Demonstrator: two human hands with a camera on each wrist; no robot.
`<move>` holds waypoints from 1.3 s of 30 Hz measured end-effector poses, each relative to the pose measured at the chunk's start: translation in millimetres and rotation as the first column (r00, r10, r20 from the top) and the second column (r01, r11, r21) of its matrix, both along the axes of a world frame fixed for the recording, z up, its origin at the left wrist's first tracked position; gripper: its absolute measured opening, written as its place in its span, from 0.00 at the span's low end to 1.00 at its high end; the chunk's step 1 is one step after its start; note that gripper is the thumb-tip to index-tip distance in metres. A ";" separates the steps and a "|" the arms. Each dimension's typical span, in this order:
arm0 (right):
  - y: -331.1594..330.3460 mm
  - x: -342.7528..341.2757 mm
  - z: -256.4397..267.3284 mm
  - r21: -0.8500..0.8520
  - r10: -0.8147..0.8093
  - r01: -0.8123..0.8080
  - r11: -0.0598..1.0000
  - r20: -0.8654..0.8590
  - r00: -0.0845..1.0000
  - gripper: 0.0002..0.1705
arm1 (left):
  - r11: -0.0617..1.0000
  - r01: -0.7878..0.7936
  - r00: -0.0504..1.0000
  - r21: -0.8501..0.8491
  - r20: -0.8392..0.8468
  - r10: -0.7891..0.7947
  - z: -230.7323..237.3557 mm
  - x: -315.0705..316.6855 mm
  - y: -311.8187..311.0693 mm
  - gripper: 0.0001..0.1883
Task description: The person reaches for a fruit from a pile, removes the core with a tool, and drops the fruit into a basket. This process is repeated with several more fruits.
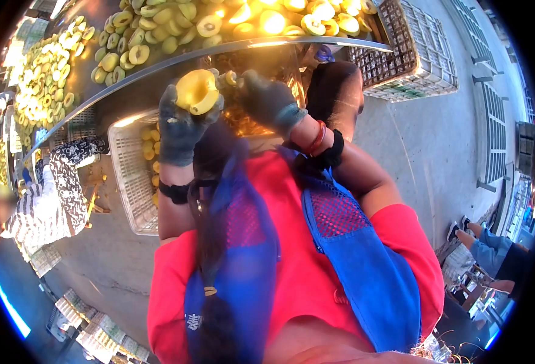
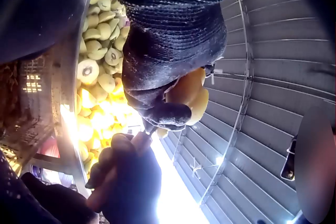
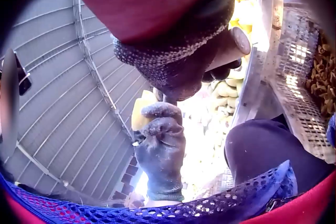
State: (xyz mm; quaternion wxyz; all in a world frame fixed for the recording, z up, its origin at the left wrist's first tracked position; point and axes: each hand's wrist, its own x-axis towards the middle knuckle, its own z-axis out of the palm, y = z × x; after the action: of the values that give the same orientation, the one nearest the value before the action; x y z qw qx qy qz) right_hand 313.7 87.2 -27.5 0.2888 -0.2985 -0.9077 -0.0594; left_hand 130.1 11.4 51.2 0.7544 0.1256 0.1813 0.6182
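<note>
My gloved left hand (image 1: 182, 130) holds a yellow peach (image 1: 196, 91), cut open with a hollow in its middle. My gloved right hand (image 1: 266, 100), blurred in the head view, grips a hand tool by its pale round handle (image 3: 228, 50). A short metal shaft (image 2: 149, 128) reaches from that handle toward the peach, and its tip is hidden. In the head view a small yellowish lump (image 1: 230, 77) shows between the two hands. Both hands are close together, just off the metal table's near edge (image 1: 219, 47).
Many halved peaches (image 1: 149, 30) lie heaped on the table. Below its edge, a crate (image 3: 294, 77) contains brown pieces. A white basket (image 1: 131, 182) with yellow fruit stands at the left, and stacked crates (image 1: 425, 54) at the right. Another person (image 1: 43, 203) sits at the left.
</note>
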 end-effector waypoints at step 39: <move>-4.5 15.9 -24.7 -0.629 -0.061 0.041 0.776 -0.011 0.998 0.06 | 0.994 0.039 -0.797 0.099 -0.597 0.091 -83.0 -52.2 226.6 0.27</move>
State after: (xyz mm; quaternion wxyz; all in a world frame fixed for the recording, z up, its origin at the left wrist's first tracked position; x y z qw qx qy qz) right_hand 329.6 82.7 -52.3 0.1848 -0.4031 -0.8626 0.2435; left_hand 77.9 238.0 -31.8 0.0379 0.6439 0.7557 0.1139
